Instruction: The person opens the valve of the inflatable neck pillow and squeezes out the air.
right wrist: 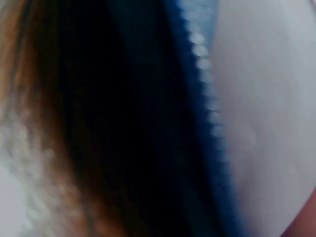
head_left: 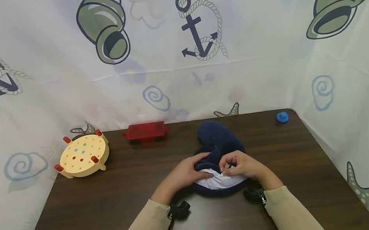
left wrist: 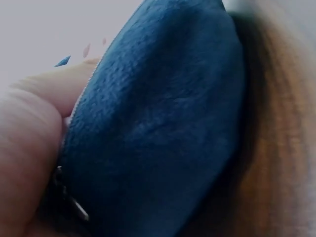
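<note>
A navy plush neck pillow (head_left: 221, 137) lies on the dark wooden table, its zipper unfastened along the near side and white inner fabric (head_left: 220, 180) showing through. My left hand (head_left: 189, 171) grips the pillow's left side, thumb over the white fabric and fingers on the navy cover. In the left wrist view a metal zipper pull (left wrist: 79, 210) hangs beside the hand at the end of the zipper. The right hand (head_left: 243, 165) pinches the cover near the opening with thumb and forefinger. Zipper teeth (right wrist: 212, 106) run along the white fabric in the right wrist view.
A round cream pegboard toy (head_left: 84, 155) with red pegs stands at the table's back left. Beside it is a red toy wagon (head_left: 146, 131) at the back edge. A small blue object (head_left: 282, 117) lies in the back right corner. Printed white cloth surrounds the table (head_left: 112, 203).
</note>
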Action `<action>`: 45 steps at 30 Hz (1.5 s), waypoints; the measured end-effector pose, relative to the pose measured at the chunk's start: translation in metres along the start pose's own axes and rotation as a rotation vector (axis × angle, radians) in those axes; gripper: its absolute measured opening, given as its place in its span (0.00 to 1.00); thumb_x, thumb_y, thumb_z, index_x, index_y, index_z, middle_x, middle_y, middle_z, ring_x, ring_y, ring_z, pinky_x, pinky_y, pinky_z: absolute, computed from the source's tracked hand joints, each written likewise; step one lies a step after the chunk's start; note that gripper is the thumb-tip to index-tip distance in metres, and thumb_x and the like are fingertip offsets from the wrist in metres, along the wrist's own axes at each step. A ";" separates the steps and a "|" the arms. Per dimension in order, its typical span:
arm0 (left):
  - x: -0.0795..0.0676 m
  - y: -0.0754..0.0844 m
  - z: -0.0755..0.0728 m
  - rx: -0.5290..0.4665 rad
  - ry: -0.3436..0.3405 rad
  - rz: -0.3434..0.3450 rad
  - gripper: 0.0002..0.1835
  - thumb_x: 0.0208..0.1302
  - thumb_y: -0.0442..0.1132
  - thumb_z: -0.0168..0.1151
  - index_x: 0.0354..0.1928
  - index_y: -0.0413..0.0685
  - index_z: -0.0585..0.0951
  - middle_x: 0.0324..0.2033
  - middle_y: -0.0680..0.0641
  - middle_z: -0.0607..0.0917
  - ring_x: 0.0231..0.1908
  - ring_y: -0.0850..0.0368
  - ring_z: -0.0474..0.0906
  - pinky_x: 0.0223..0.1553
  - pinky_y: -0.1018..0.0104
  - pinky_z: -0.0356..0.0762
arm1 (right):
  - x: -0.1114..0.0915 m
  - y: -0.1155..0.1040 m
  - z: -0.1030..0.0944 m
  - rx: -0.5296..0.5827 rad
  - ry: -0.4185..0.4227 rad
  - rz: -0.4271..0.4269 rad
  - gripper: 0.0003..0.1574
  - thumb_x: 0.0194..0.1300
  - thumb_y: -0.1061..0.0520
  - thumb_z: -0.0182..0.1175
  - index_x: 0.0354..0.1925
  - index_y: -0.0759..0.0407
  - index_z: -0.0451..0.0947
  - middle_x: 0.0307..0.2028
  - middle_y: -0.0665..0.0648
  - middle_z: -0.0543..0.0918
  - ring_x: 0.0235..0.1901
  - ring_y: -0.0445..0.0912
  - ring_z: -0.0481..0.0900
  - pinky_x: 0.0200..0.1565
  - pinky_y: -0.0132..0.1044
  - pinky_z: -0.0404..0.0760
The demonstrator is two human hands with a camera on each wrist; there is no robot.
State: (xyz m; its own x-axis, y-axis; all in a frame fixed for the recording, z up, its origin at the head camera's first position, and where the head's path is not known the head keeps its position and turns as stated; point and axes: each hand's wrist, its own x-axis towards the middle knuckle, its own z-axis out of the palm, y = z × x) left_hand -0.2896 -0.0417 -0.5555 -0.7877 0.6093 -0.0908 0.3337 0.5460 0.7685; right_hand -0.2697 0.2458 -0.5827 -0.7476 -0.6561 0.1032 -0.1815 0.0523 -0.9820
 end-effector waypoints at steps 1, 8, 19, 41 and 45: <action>0.000 0.000 -0.002 0.013 -0.019 -0.005 0.41 0.63 0.61 0.80 0.78 0.70 0.76 0.74 0.48 0.81 0.73 0.46 0.77 0.75 0.41 0.73 | 0.000 0.001 0.000 -0.002 0.001 0.002 0.03 0.70 0.68 0.69 0.43 0.67 0.85 0.34 0.45 0.86 0.36 0.37 0.80 0.42 0.30 0.82; 0.004 0.020 -0.018 0.151 -0.090 0.082 0.30 0.62 0.60 0.81 0.63 0.65 0.81 0.59 0.53 0.88 0.54 0.55 0.83 0.61 0.53 0.81 | -0.002 0.001 0.003 -0.012 -0.001 0.007 0.03 0.70 0.69 0.69 0.41 0.67 0.84 0.32 0.44 0.85 0.34 0.36 0.80 0.38 0.28 0.80; 0.029 0.043 -0.036 0.450 -0.070 0.263 0.77 0.45 0.63 0.89 0.90 0.72 0.43 0.90 0.44 0.38 0.87 0.34 0.39 0.82 0.31 0.56 | -0.002 -0.001 0.005 -0.061 -0.006 0.013 0.04 0.68 0.66 0.69 0.40 0.68 0.85 0.32 0.44 0.85 0.34 0.36 0.80 0.37 0.29 0.78; 0.035 0.026 -0.024 0.561 -0.143 0.119 0.75 0.39 0.77 0.84 0.88 0.73 0.53 0.86 0.38 0.48 0.82 0.35 0.52 0.77 0.39 0.70 | 0.003 -0.001 0.006 -0.082 -0.038 0.041 0.04 0.67 0.67 0.70 0.41 0.63 0.86 0.33 0.45 0.85 0.34 0.36 0.79 0.37 0.29 0.78; 0.041 0.026 -0.022 0.594 -0.141 0.158 0.72 0.39 0.78 0.83 0.87 0.68 0.60 0.89 0.41 0.34 0.88 0.33 0.34 0.82 0.36 0.59 | 0.000 0.001 0.005 -0.067 -0.038 0.021 0.03 0.69 0.68 0.69 0.41 0.68 0.85 0.33 0.44 0.84 0.35 0.36 0.80 0.39 0.29 0.80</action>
State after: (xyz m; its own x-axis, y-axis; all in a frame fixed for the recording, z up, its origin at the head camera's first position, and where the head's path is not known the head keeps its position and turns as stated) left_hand -0.3244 -0.0155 -0.5257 -0.6432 0.7564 -0.1189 0.7028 0.6448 0.3004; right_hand -0.2666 0.2422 -0.5847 -0.7269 -0.6825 0.0756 -0.2096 0.1157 -0.9709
